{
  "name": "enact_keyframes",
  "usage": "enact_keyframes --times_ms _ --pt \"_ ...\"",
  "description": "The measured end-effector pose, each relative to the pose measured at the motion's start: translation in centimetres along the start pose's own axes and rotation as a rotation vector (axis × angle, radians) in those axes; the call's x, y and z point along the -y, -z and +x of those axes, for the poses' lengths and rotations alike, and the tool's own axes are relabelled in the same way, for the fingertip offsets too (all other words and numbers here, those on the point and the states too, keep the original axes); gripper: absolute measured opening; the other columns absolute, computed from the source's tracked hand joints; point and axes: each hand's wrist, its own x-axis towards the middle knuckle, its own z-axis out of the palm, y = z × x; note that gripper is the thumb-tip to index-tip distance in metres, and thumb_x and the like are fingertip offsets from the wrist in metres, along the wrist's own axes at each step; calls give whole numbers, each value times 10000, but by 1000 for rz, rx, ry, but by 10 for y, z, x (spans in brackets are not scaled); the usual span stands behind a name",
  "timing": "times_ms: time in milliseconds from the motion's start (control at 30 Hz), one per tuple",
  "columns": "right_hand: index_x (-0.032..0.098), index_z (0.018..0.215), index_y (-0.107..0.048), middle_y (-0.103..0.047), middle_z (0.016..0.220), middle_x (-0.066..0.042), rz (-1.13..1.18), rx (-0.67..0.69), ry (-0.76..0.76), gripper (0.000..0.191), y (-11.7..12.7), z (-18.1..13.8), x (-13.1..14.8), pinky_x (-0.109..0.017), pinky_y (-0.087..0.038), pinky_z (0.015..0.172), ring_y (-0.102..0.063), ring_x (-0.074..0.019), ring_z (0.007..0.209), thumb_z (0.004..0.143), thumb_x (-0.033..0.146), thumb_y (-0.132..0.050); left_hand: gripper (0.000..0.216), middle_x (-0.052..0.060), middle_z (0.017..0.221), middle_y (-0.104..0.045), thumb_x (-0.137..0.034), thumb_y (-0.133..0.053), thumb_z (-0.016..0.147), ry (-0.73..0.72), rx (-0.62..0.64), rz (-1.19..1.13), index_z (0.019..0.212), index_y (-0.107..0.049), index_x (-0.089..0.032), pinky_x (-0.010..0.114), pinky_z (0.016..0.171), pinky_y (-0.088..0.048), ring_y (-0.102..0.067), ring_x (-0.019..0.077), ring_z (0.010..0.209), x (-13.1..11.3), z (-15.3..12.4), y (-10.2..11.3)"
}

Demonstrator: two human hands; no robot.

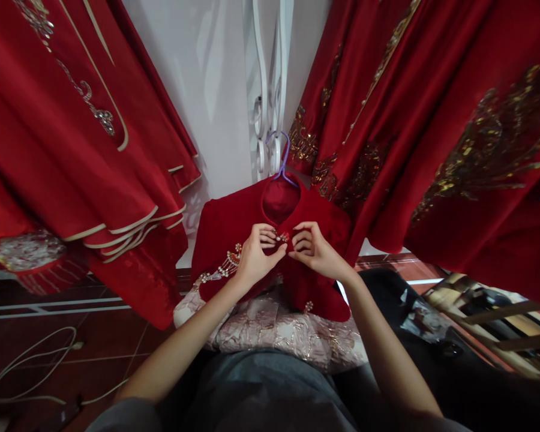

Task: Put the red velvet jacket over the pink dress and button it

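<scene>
A red velvet-like jacket point(234, 216) with a round neckline hangs on a purple hanger point(284, 162) in front of me. My left hand point(261, 255) is at the front just below the neckline, fingers curled and thumb pointing inward, closed on the jacket's cloth. Between the hands sits a small beaded ornament point(282, 237) with pearls and a red part. On the other side of it, my right hand point(314, 251) pinches the jacket's front with bent fingers. Pearl and gem trim point(227, 265) runs along the jacket's left side. The fingertips' exact grip is partly hidden.
Pale pink patterned fabric point(279, 327) lies on my lap under the jacket. Red garments hang at the left point(85, 150) and right point(432, 120). A white cable point(31, 360) lies on the tiled floor. A wooden rack point(499, 315) stands at right.
</scene>
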Motion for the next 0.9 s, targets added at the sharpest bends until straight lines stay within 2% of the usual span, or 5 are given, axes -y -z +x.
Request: enact_keyframes --times_ms 167,367,467,700,900 --pt "228 1068 -448 -609 880 9 111 -176 -49 473 20 -1 6 -294 -508 805 -614 -109 764 701 275 -743 214 58 900 -637 -375 -552 875 -11 270 29 899 -605 -169 271 765 -535 -619 148 838 -2 -16 -4" --pt "202 1109 -547 -665 891 -4 324 -308 -207 546 21 1 8 -297 -478 904 -645 -126 869 631 289 -795 520 124 1068 -648 -579 -365 908 477 420 -336 979 -629 -137 349 844 -517 -614 221 1001 3 -15 -13" --pt "207 1052 -556 -660 852 7 287 -338 -154 493 19 4 3 -298 -481 888 -641 -124 847 630 301 -794 431 80 967 -653 -558 -541 826 537 561 -470 918 -615 -143 313 795 -513 -614 188 911 -1 -15 -11" --pt "188 920 -584 -611 791 -15 -193 -399 10 279 10 1 17 -263 -475 653 -582 -123 707 722 339 -710 275 -25 717 -579 -382 -650 775 529 430 -471 770 -469 -175 251 665 -487 -583 109 670 -7 -17 24" --pt "192 944 -559 -628 758 -15 -292 40 -234 290 -15 -18 35 -264 -467 572 -594 -132 639 781 410 -656 361 17 847 -632 -425 -683 769 560 476 -440 934 -481 -176 318 798 -504 -622 145 817 -6 -18 42"
